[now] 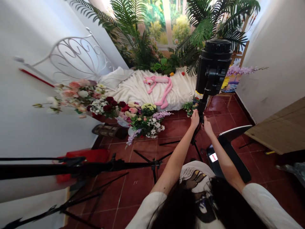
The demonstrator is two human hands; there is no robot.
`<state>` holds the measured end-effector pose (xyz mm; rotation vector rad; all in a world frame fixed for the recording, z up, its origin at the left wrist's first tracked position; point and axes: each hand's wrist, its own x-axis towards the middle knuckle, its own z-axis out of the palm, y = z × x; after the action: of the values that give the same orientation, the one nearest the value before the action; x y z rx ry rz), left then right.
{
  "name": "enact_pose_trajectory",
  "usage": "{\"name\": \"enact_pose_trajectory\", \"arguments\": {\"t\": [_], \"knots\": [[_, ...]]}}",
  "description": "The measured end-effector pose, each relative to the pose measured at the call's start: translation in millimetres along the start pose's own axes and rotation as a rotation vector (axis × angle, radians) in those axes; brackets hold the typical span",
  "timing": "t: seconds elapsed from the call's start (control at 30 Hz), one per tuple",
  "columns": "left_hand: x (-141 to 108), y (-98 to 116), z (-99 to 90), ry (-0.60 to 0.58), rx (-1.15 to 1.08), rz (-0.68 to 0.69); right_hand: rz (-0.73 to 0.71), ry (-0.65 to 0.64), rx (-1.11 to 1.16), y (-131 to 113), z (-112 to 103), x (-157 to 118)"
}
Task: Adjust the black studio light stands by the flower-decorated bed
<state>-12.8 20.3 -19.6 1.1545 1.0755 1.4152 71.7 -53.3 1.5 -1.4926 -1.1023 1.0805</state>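
Observation:
A black studio light (212, 70) stands tall in front of me on a black light stand (201, 106) with spread legs. My left hand (195, 118) is closed at the stand's upper part, just below the light's bracket. On the other side, slightly lower, my right hand (207, 126) is also closed at the stand, with its thumb up. The exact part under the fingers is partly hidden. Behind the stand, a small leafy plant (188, 108) shows to the left of my left hand.
A black chair (238, 162) stands by my right arm, with a white card (213, 157) on its seat. More black stands (154, 163) cross the left side. Flower bouquets (147, 119) front a bed (133, 86) holding a pink plush toy (158, 79). A wooden board (281, 127) is at right.

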Motion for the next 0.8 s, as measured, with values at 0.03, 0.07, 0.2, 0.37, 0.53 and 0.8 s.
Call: {"name": "enact_pose_trajectory", "arguments": {"t": [0.03,0.07,0.2,0.37,0.53,0.8], "knots": [[-0.1,1.1,-0.3,0.000,0.005,-0.014,0.059,-0.062,0.105,0.3,2.5,0.4],[-0.3,2.3,-0.8,0.001,0.009,-0.027,0.106,-0.124,0.222,0.0,4.9,0.1],[-0.9,6.1,-2.5,0.018,0.021,-0.022,0.206,-0.279,0.645,-4.3,12.4,-5.9],[-0.3,8.0,-3.6,0.012,0.036,-0.009,0.253,-0.300,0.842,-8.2,13.7,-12.4],[0.6,11.3,-3.9,0.008,0.036,-0.006,0.258,-0.319,0.876,-9.4,11.6,-13.7],[-25.3,9.3,-19.9,0.017,0.111,-0.025,0.323,-0.310,0.888,-9.1,11.7,-13.2]]}}
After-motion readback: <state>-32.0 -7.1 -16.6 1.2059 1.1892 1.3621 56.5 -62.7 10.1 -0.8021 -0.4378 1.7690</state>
